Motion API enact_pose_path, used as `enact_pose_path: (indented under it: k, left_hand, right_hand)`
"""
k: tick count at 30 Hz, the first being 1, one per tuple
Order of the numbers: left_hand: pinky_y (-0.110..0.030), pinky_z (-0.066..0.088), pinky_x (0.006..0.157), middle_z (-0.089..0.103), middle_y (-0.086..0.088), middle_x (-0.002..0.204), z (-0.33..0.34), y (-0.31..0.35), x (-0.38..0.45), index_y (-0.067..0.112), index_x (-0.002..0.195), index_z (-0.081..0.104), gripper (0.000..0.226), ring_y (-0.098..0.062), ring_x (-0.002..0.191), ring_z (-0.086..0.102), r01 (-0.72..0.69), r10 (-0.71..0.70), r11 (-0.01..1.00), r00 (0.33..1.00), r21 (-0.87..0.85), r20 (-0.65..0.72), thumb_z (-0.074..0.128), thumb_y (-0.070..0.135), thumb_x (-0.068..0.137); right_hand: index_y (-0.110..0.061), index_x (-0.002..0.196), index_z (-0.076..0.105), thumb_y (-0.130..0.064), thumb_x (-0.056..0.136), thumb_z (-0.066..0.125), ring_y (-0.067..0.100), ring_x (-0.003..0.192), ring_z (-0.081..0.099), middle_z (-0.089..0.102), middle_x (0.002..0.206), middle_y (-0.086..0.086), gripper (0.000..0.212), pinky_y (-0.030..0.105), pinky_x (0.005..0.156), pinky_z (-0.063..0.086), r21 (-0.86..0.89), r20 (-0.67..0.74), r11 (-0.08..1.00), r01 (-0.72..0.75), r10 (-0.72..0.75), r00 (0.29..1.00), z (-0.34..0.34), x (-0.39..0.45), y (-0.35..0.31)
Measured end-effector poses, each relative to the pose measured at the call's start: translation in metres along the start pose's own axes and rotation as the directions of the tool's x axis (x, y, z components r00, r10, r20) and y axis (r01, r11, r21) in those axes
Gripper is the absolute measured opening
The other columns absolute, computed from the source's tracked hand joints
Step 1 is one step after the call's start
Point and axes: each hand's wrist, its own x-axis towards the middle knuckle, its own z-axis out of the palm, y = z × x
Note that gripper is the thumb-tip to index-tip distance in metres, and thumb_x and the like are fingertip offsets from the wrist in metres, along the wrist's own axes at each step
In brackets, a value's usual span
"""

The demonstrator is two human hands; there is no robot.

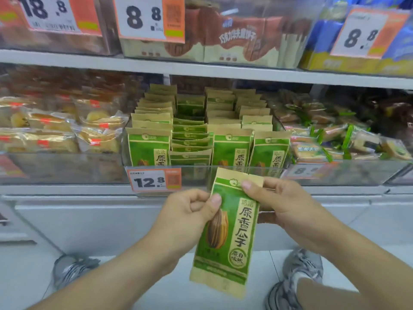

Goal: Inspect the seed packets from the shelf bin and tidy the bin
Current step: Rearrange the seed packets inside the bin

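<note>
We hold one seed packet (225,231) upright in front of the shelf, its printed green face turned toward us, below and just in front of the clear shelf bin (245,173). Our left hand (190,211) pinches the packet's left edge near the top, thumb on the front and the other fingers curled behind. Our right hand (277,200) grips the top right corner, thumb pressed on the kraft-paper strip above the green print, fingers folded around the back. The packet hangs slightly tilted, its bottom edge swinging a little to the left of its top.

Inside the bin, the remaining packets (201,130) stand upright in four rows running front to back; the second row from the left sits lower than the others. An orange-and-white price tag (154,181) reading 12.8 is fixed to the bin's front wall at the left. Wrapped pastries (60,130) fill the neighbouring bin on the left, and green-trimmed snacks (330,139) the one on the right. Two grey shoes (297,271) show on the pale floor below.
</note>
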Motion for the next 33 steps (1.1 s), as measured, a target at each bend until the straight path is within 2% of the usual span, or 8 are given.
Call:
enact_pose_path:
  k: [3,6,10,14,21,25,29,33]
  left_hand:
    - [-0.019,0.05,0.054,0.074,-0.001,0.066,0.003,-0.007,0.0,0.005,0.093,0.066,0.019,-0.009,0.058,0.068,-0.03,0.03,1.0,0.995,0.006,-0.094,0.06,0.022,0.097]
    - [-0.032,0.058,0.069,0.078,-0.002,0.081,0.006,-0.007,0.005,0.012,0.101,0.065,0.014,-0.014,0.075,0.074,-0.142,0.152,0.987,0.978,0.08,-0.14,0.056,0.023,0.099]
    - [-0.027,0.057,0.065,0.079,0.006,0.095,0.001,-0.008,0.006,0.021,0.114,0.059,0.016,-0.011,0.084,0.075,-0.102,0.095,0.989,0.993,0.105,0.07,0.051,0.02,0.101]
    - [-0.028,0.056,0.065,0.079,0.001,0.094,-0.011,-0.02,0.005,0.019,0.112,0.06,0.021,-0.017,0.082,0.076,-0.222,0.213,0.963,0.974,0.155,0.071,0.055,0.032,0.096]
    - [-0.033,0.06,0.067,0.079,-0.003,0.098,-0.025,-0.032,0.013,0.016,0.115,0.058,0.02,-0.021,0.087,0.076,-0.288,0.29,0.95,0.957,0.123,0.006,0.057,0.026,0.098]
    - [-0.032,0.058,0.052,0.078,-0.004,0.093,-0.025,-0.034,0.011,0.016,0.116,0.055,0.03,-0.019,0.076,0.075,-0.213,0.213,0.974,0.977,0.074,0.018,0.051,0.027,0.088]
    - [-0.044,0.062,0.057,0.078,-0.004,0.093,-0.023,-0.033,0.01,0.017,0.116,0.053,0.033,-0.023,0.08,0.075,-0.19,0.189,0.978,0.982,0.082,0.017,0.052,0.031,0.087]
    - [-0.04,0.061,0.055,0.077,-0.004,0.094,-0.02,-0.032,0.009,0.014,0.118,0.052,0.036,-0.02,0.084,0.074,-0.13,0.13,0.991,0.991,0.042,0.019,0.052,0.033,0.087]
  right_hand:
    - [-0.004,0.12,0.067,-0.035,0.084,0.071,0.037,0.097,0.075,0.078,0.104,0.016,0.048,0.042,0.08,0.064,-0.15,0.181,0.988,-0.046,0.073,0.981,-0.011,-0.001,0.011]
    - [0.0,0.111,0.067,-0.029,0.087,0.068,0.038,0.089,0.075,0.078,0.097,0.017,0.038,0.041,0.072,0.065,-0.125,0.111,0.99,0.065,-0.051,0.992,-0.009,0.004,0.02]
    - [-0.001,0.103,0.069,-0.026,0.085,0.068,0.027,0.074,0.074,0.078,0.089,0.017,0.031,0.038,0.063,0.062,-0.061,0.016,0.987,0.152,-0.151,0.988,-0.012,0.013,0.023]
    - [-0.005,0.107,0.065,-0.028,0.081,0.071,0.028,0.075,0.076,0.077,0.093,0.018,0.035,0.034,0.059,0.061,0.004,0.113,0.992,0.128,-0.128,0.985,-0.008,0.012,0.028]
    - [-0.032,0.132,0.053,0.008,0.075,0.084,0.033,0.076,0.075,0.07,0.108,0.009,0.076,0.04,0.069,0.061,-0.114,0.299,0.989,0.098,-0.06,0.952,-0.001,0.012,0.04]
    - [-0.039,0.134,0.052,0.007,0.075,0.084,0.024,0.075,0.068,0.068,0.108,0.006,0.082,0.047,0.073,0.061,-0.198,0.281,0.968,0.152,-0.093,0.955,0.001,0.012,0.046]
    - [-0.048,0.139,0.046,0.012,0.075,0.081,0.025,0.083,0.069,0.066,0.112,0.003,0.095,0.043,0.075,0.063,-0.185,0.311,0.97,0.158,-0.094,0.946,-0.006,0.01,0.046]
    - [-0.067,0.143,0.03,0.017,0.074,0.08,0.03,0.095,0.07,0.058,0.127,-0.007,0.12,0.046,0.076,0.063,-0.18,0.294,0.96,0.215,-0.157,0.943,-0.011,0.007,0.042]
